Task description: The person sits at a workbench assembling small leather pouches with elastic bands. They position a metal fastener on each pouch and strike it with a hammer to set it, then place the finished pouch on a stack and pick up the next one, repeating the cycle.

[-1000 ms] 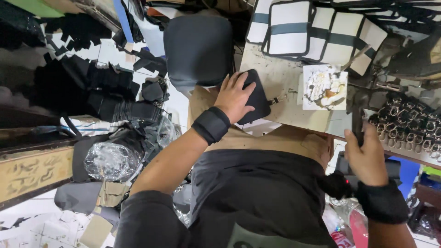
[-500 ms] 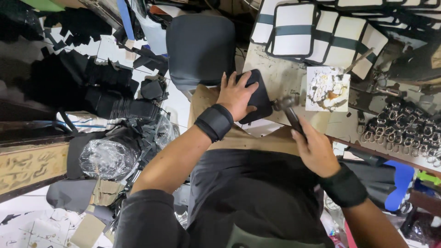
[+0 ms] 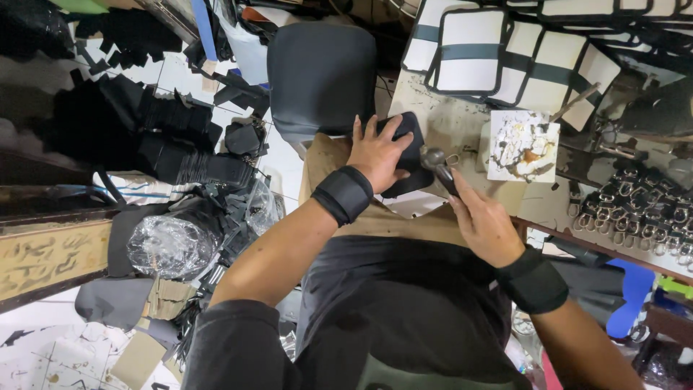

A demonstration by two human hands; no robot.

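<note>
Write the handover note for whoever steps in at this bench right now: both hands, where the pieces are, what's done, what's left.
Left hand: flat on the black piece, pinning it to the workbench.
Right hand: gripping a hammer, its head at the black piece's right edge.
Nearby: white tile smeared with what looks like glue; metal buckles heaped at the right; black-and-white panels stacked at the back.
Done: piece laid and held down.
Left: apparently the hammering along that edge; nothing shows how far it has got.

Single head view, looking steeply down over wearer's dark-shirted torso. Close on scuffed pale worktable (image 3: 462, 130) at frame top right; cluttered tiled floor (image 3: 173, 72) left. Both wrist-banded forearms enter from bottom edge.
</note>
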